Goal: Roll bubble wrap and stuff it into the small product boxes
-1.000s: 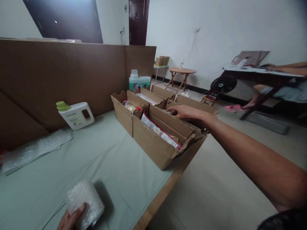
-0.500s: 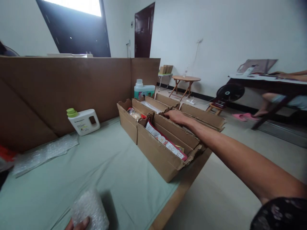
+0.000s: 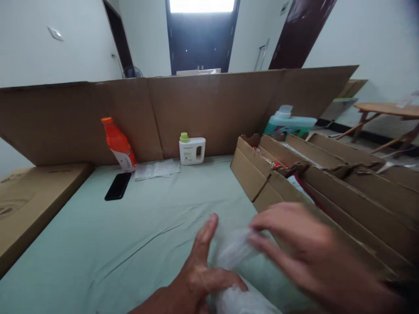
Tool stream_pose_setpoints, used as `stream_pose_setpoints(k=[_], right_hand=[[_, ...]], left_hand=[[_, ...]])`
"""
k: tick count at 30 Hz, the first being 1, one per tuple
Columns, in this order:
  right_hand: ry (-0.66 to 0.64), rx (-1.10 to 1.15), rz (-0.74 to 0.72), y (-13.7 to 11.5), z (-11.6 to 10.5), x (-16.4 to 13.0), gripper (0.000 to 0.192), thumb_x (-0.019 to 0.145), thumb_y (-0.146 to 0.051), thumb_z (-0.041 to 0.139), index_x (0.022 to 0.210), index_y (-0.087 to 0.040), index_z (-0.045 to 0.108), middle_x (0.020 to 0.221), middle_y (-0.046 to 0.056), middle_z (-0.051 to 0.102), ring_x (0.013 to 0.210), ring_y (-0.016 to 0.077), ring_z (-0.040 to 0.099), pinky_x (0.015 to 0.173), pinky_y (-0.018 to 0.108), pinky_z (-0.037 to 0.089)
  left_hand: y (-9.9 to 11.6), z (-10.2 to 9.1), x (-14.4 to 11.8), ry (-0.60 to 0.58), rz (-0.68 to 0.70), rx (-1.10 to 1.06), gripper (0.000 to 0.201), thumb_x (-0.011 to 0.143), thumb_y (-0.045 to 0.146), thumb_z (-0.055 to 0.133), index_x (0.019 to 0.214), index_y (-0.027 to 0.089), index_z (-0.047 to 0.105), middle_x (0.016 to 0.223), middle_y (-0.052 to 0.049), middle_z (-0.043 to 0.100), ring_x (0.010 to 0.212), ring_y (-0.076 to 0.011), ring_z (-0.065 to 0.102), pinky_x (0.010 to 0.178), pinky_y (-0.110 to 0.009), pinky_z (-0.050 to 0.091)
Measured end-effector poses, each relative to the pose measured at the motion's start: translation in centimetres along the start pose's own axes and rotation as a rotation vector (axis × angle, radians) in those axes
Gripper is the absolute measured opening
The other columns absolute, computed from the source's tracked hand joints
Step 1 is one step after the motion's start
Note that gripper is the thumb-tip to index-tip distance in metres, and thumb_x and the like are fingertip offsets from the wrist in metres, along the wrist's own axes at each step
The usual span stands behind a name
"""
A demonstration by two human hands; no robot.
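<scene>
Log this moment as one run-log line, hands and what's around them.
left hand: on bubble-wrap bundle | right hand: pinching its top, blurred | cardboard boxes right | phone, orange bottle behind

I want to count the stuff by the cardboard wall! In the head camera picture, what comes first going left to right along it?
Orange bottle → black phone → bubble wrap sheet → white jug with green cap → teal jug.

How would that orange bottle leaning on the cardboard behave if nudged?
The orange bottle is tall, narrow and already tilted against the cardboard wall, so it would probably tip or slide sideways. Being round, it might then roll on the green cloth.
</scene>
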State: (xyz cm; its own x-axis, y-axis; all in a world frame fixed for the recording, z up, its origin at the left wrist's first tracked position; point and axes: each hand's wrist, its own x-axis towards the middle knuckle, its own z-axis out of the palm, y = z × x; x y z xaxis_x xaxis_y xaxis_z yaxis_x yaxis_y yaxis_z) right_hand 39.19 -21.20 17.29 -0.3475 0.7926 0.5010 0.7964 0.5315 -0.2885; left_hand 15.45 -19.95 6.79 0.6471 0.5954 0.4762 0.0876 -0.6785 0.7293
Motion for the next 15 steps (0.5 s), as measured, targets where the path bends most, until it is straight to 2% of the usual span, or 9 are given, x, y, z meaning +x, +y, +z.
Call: stream_pose_setpoints(k=[2,3,5,6,8,9,11,13,15], right_hand=[[-0.032,0.116,-0.028,-1.8,0.6,-0.3,0.015,0.093,-0.031,0.062,0.100,-0.024,0.073,0.088,0.003,0.077,0.084,0.0187,0.071,0.076,0.031,0.058],[-0.036,0.154,0.011,-2.0,0.4,-0.4,0.018,0.093,-0.032,0.061,0.106,-0.025,0.072,0.094,0.003,0.078,0.087,0.0190,0.072,0.077,0.031,0.058],[0.026,0.139,0.180,-0.9,-1.5,-0.6,0.026,0.092,-0.038,0.062,0.113,-0.027,0.071,0.105,0.004,0.078,0.095,0.0211,0.073,0.082,0.032,0.058],[0.086,0.087,0.285,0.2,-3.1,-0.8,0.026,0.091,-0.041,0.063,0.112,-0.028,0.072,0.107,0.003,0.078,0.098,0.0221,0.072,0.084,0.033,0.058],[0.248,-0.067,0.479,3.2,-7.1,-1.7,0.024,0.088,-0.042,0.064,0.104,-0.027,0.075,0.106,0.003,0.078,0.098,0.0235,0.072,0.087,0.034,0.055],[0.330,-0.161,0.575,4.9,-9.2,-2.3,0.024,0.087,-0.040,0.064,0.102,-0.025,0.076,0.104,0.004,0.078,0.097,0.0238,0.071,0.087,0.034,0.054],[0.399,-0.357,0.781,8.5,-13.0,-4.0,0.026,0.087,-0.035,0.061,0.103,-0.020,0.076,0.102,0.007,0.078,0.093,0.0231,0.070,0.084,0.032,0.052],[0.328,-0.505,0.968,11.9,-15.6,-5.7,0.029,0.089,-0.028,0.056,0.108,-0.015,0.075,0.103,0.011,0.077,0.090,0.0221,0.069,0.082,0.031,0.050],[0.223,-0.573,1.079,15.0,-17.1,-6.9,0.029,0.089,-0.022,0.055,0.107,-0.011,0.075,0.104,0.014,0.076,0.091,0.0226,0.068,0.082,0.031,0.048]], left_hand=[[-0.5,0.0,0.0,-0.003,0.017,-0.018,0.027,0.082,0.041,0.069,0.102,0.022,0.074,0.144,-0.015,0.054,0.132,-0.0337,0.055,0.103,-0.043,0.051],[-1.2,-0.8,-0.2,0.031,0.000,0.002,0.027,0.085,0.036,0.066,0.108,0.023,0.071,0.136,-0.014,0.061,0.124,-0.0299,0.062,0.099,-0.039,0.054],[-3.3,-4.1,-0.3,0.144,-0.049,0.159,0.038,0.088,0.027,0.060,0.125,0.024,0.062,0.129,-0.011,0.067,0.117,-0.0258,0.067,0.097,-0.037,0.056],[-4.8,-6.6,0.0,0.240,-0.051,0.299,0.047,0.089,0.027,0.059,0.135,0.024,0.054,0.132,-0.012,0.065,0.119,-0.0263,0.065,0.099,-0.039,0.055],[-8.3,-12.0,2.1,0.323,-0.049,0.598,0.065,0.089,0.032,0.059,0.150,0.018,0.038,0.146,-0.016,0.054,0.131,-0.0307,0.057,0.103,-0.045,0.052],[-10.1,-14.6,3.7,0.332,-0.021,0.749,0.067,0.091,0.034,0.056,0.151,0.015,0.035,0.152,-0.017,0.048,0.135,-0.0334,0.053,0.103,-0.049,0.050],[-13.3,-18.5,7.2,0.218,-0.087,1.032,0.060,0.096,0.035,0.050,0.151,0.016,0.037,0.165,-0.016,0.027,0.146,-0.0394,0.036,0.110,-0.061,0.036],[-15.5,-20.2,9.8,0.152,-0.194,1.167,0.056,0.097,0.043,0.047,0.145,0.014,0.046,0.165,-0.019,0.023,0.144,-0.0492,0.031,0.104,-0.074,0.030],[-16.4,-19.6,10.6,0.108,-0.235,1.208,0.054,0.099,0.045,0.042,0.141,0.011,0.051,0.163,-0.023,0.028,0.142,-0.0504,0.034,0.102,-0.076,0.030]])
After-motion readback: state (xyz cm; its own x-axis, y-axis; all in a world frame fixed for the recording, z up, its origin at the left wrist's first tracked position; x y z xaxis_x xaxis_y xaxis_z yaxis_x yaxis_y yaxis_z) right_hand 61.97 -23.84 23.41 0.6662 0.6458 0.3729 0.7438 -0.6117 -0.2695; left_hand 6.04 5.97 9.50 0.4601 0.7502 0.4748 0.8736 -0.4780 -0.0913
